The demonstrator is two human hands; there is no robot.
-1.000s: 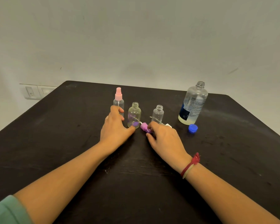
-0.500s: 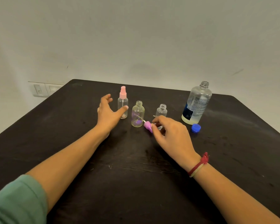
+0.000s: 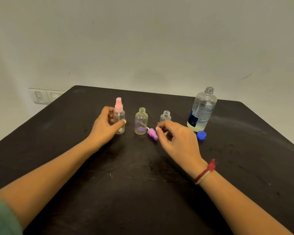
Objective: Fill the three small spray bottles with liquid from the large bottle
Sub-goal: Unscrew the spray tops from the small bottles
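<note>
Three small clear bottles stand in a row on the black table. My left hand grips the leftmost one, the pink-capped spray bottle, thumb in front and fingers behind. The middle bottle and the right small bottle stand uncapped. A purple spray cap lies on its side between them. My right hand hovers just right of it, fingers loosely curled, over a white spray cap that is mostly hidden. The large bottle stands uncapped at the right with a little liquid at its bottom.
A blue screw cap lies on the table in front of the large bottle. A wall socket plate sits behind the table's far left corner. A plain wall rises behind the table.
My left hand left the middle bottle, moved left and closed round the pink-capped bottle. My right hand lifted a little off the purple cap, which stays lying on the table.
</note>
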